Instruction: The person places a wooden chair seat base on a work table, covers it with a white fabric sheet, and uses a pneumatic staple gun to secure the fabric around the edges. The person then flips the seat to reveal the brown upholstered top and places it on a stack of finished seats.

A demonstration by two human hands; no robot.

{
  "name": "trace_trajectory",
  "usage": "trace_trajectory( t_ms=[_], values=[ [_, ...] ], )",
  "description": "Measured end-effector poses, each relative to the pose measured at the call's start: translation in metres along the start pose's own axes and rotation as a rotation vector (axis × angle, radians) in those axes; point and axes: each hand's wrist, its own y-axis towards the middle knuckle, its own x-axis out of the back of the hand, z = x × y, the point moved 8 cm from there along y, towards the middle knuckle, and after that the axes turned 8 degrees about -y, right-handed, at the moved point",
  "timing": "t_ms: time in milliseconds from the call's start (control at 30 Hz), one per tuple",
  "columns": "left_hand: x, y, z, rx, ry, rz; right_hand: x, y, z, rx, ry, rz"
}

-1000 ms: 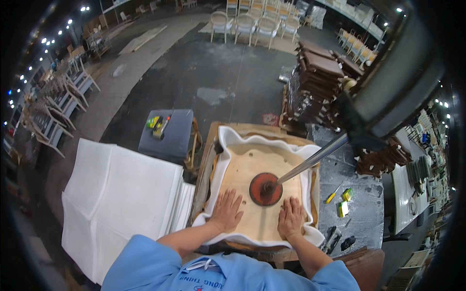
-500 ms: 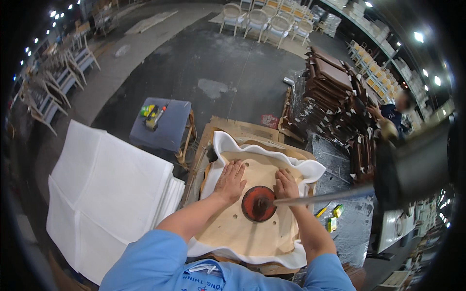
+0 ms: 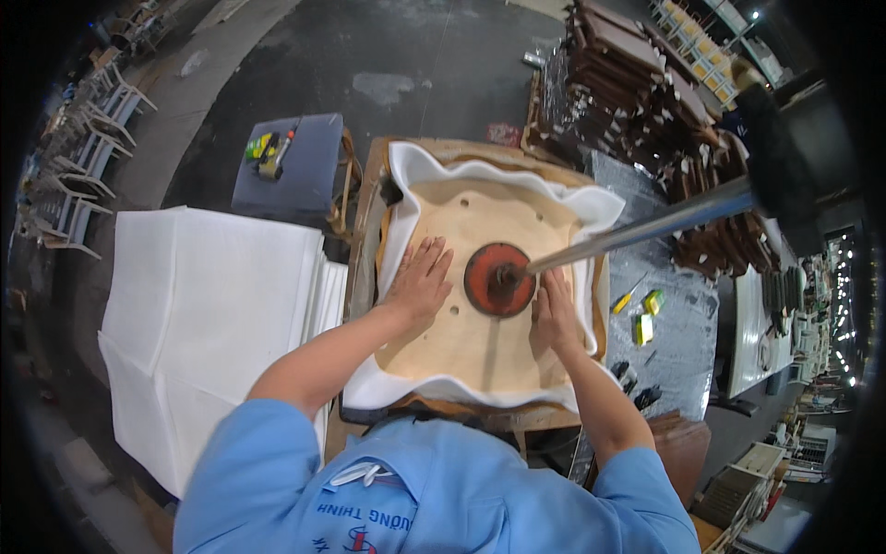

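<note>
A pale plywood seat board (image 3: 461, 305) lies flat on a sheet of white foam (image 3: 406, 175), whose wavy edges curl up around it on all sides. Both sit on a wooden counter (image 3: 365, 231) directly in front of the person. A round red press pad (image 3: 499, 279) bears down on the middle of the board, at the end of a shiny metal rod (image 3: 646, 226) that slants in from the upper right.

The left hand (image 3: 420, 280) lies palm down on the board just left of the red pad, its fingers (image 3: 432, 254) spread and released, grasping nothing. The right hand (image 3: 554, 314) rests flat on the board at the pad's right edge, fingers loose and pointing away from the person, touching or nearly touching the pad's rim; it too holds nothing. Both bare forearms run back to blue short sleeves at the lower edge.

To the left of the counter stands a thick stack of white foam sheets (image 3: 212, 295). Beyond it is a small dark blue stool (image 3: 295, 175) with a few small yellow and green items on top. To the right, a grey side surface (image 3: 678, 323) carries small yellow-green boxes (image 3: 646, 319) and a few dark tools. Behind that, dark brown wooden chair frames (image 3: 637, 92) are piled high. White chairs (image 3: 83, 138) line the far left of the concrete floor (image 3: 415, 65).
</note>
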Motion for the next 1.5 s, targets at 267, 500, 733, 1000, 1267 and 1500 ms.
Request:
trace_trajectory(
  t_ms=[267,500,733,1000,1267,1500],
  values=[
    [0.021,-0.012,-0.019,-0.025,-0.060,0.096,0.020,-0.064,0.042,0.001,-0.177,-0.066],
    [0.107,-0.071,-0.036,0.352,-0.728,0.416,0.068,-0.102,0.046,-0.224,0.257,-0.029],
    [0.087,-0.344,-0.030,1.232,-1.219,0.485,0.004,-0.299,0.097,-1.040,0.976,0.521],
    [0.016,-0.293,-0.028,1.444,-1.866,-0.383,-0.055,-0.281,0.104,-1.278,1.567,0.311],
    [0.051,-0.211,0.006,1.406,-1.522,-0.362,-0.066,-0.246,0.104,-1.316,1.403,0.622],
    [0.035,-0.250,-0.034,1.449,-1.560,-0.122,-0.071,-0.239,0.104,-1.262,1.319,0.903]
  ],
)
